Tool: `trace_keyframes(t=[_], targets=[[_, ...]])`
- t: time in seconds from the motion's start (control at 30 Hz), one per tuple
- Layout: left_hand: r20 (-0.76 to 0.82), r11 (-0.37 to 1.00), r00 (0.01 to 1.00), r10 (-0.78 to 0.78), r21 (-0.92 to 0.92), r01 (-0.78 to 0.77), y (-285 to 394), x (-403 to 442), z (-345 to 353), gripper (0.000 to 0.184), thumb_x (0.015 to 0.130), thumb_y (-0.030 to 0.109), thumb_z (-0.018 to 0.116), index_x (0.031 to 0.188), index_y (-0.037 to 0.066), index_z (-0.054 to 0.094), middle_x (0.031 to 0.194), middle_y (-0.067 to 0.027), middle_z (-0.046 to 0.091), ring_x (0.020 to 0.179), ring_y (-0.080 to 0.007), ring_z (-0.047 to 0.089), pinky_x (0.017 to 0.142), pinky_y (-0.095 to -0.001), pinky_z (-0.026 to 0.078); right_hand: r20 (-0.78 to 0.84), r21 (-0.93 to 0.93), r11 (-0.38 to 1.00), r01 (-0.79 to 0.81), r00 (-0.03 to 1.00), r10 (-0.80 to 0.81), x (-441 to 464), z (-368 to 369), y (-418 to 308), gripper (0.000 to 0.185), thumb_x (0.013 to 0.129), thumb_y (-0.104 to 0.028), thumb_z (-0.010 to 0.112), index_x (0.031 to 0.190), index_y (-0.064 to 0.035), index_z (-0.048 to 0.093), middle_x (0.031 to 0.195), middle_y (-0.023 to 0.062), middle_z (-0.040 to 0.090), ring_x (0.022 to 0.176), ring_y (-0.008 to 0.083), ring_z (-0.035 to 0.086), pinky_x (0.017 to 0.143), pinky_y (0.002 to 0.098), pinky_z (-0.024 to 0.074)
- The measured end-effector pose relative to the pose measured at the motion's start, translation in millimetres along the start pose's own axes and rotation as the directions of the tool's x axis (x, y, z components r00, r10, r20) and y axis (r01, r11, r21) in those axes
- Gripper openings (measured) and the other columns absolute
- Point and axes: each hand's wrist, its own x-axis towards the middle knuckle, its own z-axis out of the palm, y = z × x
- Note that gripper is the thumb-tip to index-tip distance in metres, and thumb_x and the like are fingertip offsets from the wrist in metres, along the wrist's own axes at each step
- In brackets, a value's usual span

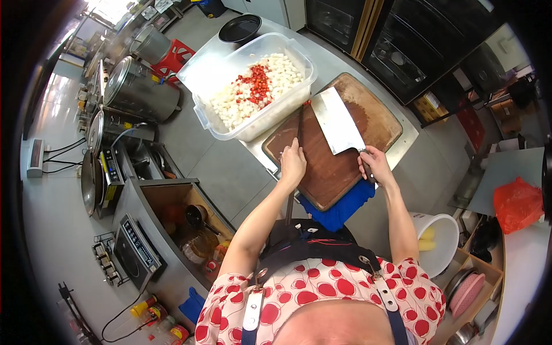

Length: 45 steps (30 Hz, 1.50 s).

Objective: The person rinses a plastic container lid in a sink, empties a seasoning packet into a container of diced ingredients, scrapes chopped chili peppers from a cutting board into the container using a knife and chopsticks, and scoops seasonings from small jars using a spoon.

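Observation:
A broad cleaver (336, 122) is in my right hand (375, 165), its fingers closed round the dark handle, the blade over the wooden cutting board (374, 118). My left hand (293, 163) is at the board's left edge, fingers closed on a long dark stick-like thing (299, 123) that reaches up toward the plastic tub. That clear tub (251, 130) stands beyond the board and holds pale diced pieces (233, 106) with chopped red pieces (257, 85) on top. Under the board's near edge hangs a blue cloth (339, 214).
A black pan (240, 29) sits at the table's far end. Large metal pots (138, 92) stand at the left, near a red stool (175, 57). At the right are a white bucket (443, 238) with yellow pieces and a red plastic bag (517, 204).

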Motion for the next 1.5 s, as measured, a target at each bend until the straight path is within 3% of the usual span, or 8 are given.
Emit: trace_keyframes(t=[0.27, 1.1, 1.2, 1.43, 1.5], targets=[[0.008, 0.999, 0.999, 0.043, 0.016, -0.043, -6, 4, 2, 0.036, 0.087, 0.008, 0.052, 0.121, -0.002, 0.053, 0.082, -0.0253, 0.057, 0.079, -0.0394, 0.057, 0.073, -0.0445, 0.046, 0.003, 0.072, 0.997, -0.007, 1.0, 0.007, -5, 9, 13, 0.013, 0.091, -0.014, 0.053, 0.095, -0.0021, 0.05, 0.07, 0.0051, 0.054, 0.049, 0.0112, 0.052, 0.038, 0.0244, 0.0411], [0.09, 0.987, 0.99, 0.108, 0.109, -0.118, -5, -3, -25, 0.038, 0.089, 0.009, 0.051, 0.126, 0.0, 0.05, 0.084, -0.0232, 0.054, 0.078, -0.0393, 0.058, 0.069, -0.0442, 0.048, 0.06, 0.175, 0.984, -0.02, 0.998, 0.01, -14, 10, 32, 0.016, 0.092, -0.014, 0.052, 0.103, -0.0014, 0.049, 0.073, 0.0064, 0.055, 0.05, 0.0116, 0.052, 0.038, 0.0246, 0.0425], [0.096, 0.971, 0.978, 0.184, 0.136, -0.196, 2, -10, -32, 0.038, 0.089, 0.011, 0.05, 0.126, 0.0, 0.047, 0.088, -0.0248, 0.054, 0.072, -0.0418, 0.06, 0.063, -0.0466, 0.051, 0.039, 0.192, 0.981, -0.016, 0.999, 0.008, -30, 9, 24, 0.016, 0.092, -0.013, 0.052, 0.103, -0.0015, 0.049, 0.073, 0.0063, 0.055, 0.05, 0.0112, 0.052, 0.038, 0.0245, 0.0427], [0.078, 0.967, 0.967, 0.241, 0.07, -0.246, 38, -20, -68, 0.04, 0.088, 0.01, 0.051, 0.128, 0.001, 0.046, 0.091, -0.0236, 0.054, 0.071, -0.041, 0.06, 0.062, -0.0469, 0.05, -0.028, 0.084, 0.996, 0.009, 1.0, -0.007, -86, 21, -58, 0.014, 0.092, -0.013, 0.051, 0.1, -0.0012, 0.05, 0.072, 0.0055, 0.055, 0.048, 0.01, 0.051, 0.037, 0.0227, 0.0418], [-0.017, 0.956, 0.956, 0.293, 0.036, -0.292, 52, -18, -86, 0.039, 0.088, 0.009, 0.052, 0.126, 0.0, 0.048, 0.086, -0.0235, 0.054, 0.073, -0.0409, 0.059, 0.065, -0.0464, 0.049, -0.008, 0.03, 0.999, 0.041, 0.999, -0.041, -100, 29, -92, 0.015, 0.092, -0.013, 0.052, 0.1, -0.0003, 0.05, 0.071, 0.0052, 0.056, 0.049, 0.009, 0.053, 0.037, 0.0222, 0.0424]])
